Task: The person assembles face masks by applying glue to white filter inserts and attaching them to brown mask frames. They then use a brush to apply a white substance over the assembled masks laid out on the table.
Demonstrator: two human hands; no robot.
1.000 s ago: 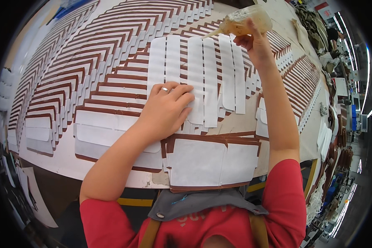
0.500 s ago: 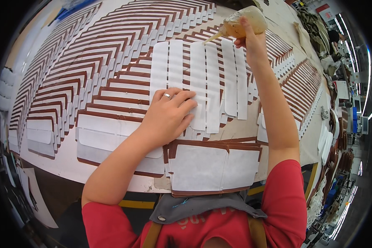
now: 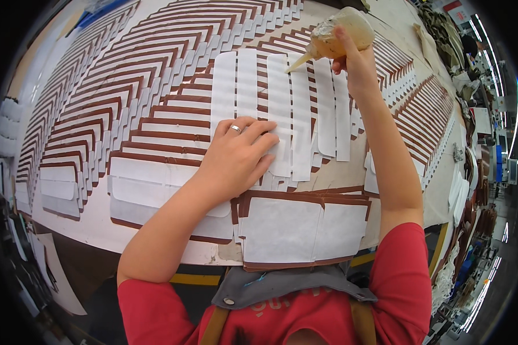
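Note:
My right hand point(image 3: 358, 64) grips a clear squeeze bottle point(image 3: 355, 30) of amber liquid, tilted so its narrow nozzle point(image 3: 299, 61) points down and left. The nozzle's tip is at the right edge of a long white panel point(image 3: 278, 92), near its far end; whether it touches I cannot tell. Several such white panels point(image 3: 223, 86) lie side by side over overlapping brown-edged pieces. My left hand point(image 3: 236, 156), with a ring on one finger, rests palm down on the near part of the panels, its fingers spread. Nothing shows in its grasp.
Long overlapping rows of brown-edged white pieces point(image 3: 103, 109) cover the table to the left, with more rows point(image 3: 414, 109) at the right. A stack of white, brown-edged panels point(image 3: 279, 230) lies at the table's near edge. Crumpled dark cloth point(image 3: 443, 46) sits beyond the far right.
The nozzle's tip has moved a little nearer to me along the white panel, my right hand moving with it. My left hand stays on the panels. The whole view has shifted slightly.

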